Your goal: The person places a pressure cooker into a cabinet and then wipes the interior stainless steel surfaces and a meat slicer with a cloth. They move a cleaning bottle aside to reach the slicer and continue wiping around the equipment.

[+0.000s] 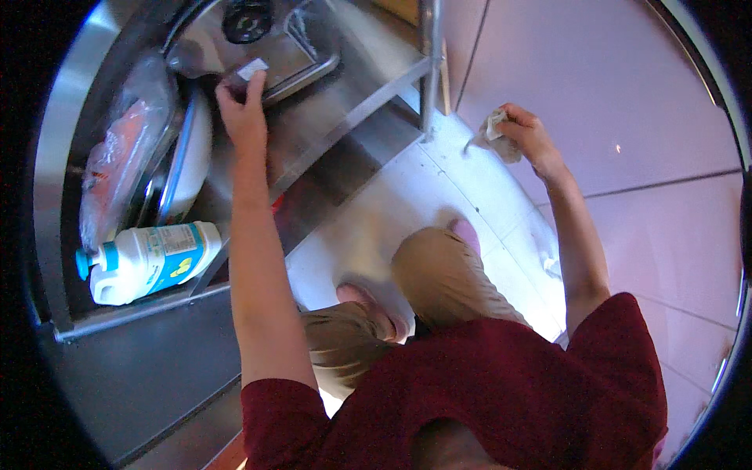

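My left hand point(242, 108) reaches over a metal shelf, its thumb and fingers pinched on a small dark item with a white label point(252, 69); what the item is cannot be told. Just beyond it lies a rectangular metal tray point(302, 79) with a round black object point(247, 22) at its far side. Off to the right, near the tiled wall, my right hand point(529, 138) grips a crumpled pale cloth point(498, 138).
A white plastic jug with a teal cap point(155, 261) lies on its side on the shelf. Beside it are a plastic-wrapped reddish package point(120, 158) and a white, blue-rimmed container point(189, 155). A metal shelf leg point(430, 70) stands near the tiled wall point(587, 106).
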The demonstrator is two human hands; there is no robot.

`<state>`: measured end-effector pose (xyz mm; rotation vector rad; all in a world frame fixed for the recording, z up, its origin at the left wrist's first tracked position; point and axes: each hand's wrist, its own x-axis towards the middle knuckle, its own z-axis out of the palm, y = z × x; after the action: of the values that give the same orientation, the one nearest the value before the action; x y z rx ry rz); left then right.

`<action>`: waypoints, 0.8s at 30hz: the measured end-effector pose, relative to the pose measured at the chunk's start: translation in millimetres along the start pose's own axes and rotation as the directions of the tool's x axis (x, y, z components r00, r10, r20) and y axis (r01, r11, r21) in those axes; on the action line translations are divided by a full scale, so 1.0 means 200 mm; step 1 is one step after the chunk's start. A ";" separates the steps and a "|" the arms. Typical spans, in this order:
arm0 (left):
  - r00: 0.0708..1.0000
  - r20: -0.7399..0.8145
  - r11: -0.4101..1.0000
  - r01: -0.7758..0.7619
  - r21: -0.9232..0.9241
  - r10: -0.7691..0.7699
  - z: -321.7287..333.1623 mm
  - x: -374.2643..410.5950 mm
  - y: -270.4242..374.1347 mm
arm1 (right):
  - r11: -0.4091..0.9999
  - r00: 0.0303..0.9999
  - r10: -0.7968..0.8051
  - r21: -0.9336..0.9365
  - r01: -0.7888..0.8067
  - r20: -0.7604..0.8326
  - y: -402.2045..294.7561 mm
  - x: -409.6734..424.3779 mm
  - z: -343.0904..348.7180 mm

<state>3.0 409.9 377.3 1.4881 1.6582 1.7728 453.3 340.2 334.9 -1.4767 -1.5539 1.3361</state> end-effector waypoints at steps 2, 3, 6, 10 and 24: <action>1.000 0.018 0.999 0.014 -0.033 -0.014 -0.03 -0.02 -0.02 | 0.961 0.996 -0.084 0.263 0.090 -0.031 -0.21 0.01 0.11; 0.999 0.028 0.997 0.018 -0.071 -0.016 -0.03 -0.01 -0.04 | 0.914 0.991 -0.116 0.384 0.132 -0.064 -0.34 0.00 0.16; 0.999 0.020 0.999 0.036 0.024 -0.036 -0.03 -0.01 -0.02 | 0.890 0.926 -0.366 0.257 0.378 -0.095 -0.56 0.15 0.32; 1.000 -0.003 0.999 0.014 -0.052 -0.014 -0.02 0.00 -0.04 | 0.816 0.762 -0.578 -0.232 0.529 -0.292 -0.81 0.51 0.54; 0.997 -0.003 0.997 0.083 0.007 -0.083 -0.03 -0.01 -0.03 | 0.511 0.862 -0.497 -0.770 0.382 0.098 -0.77 1.29 0.80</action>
<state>-3.0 407.1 372.7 1.3992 1.7039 1.7274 203.1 567.6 375.3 -1.3937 -2.3638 0.2066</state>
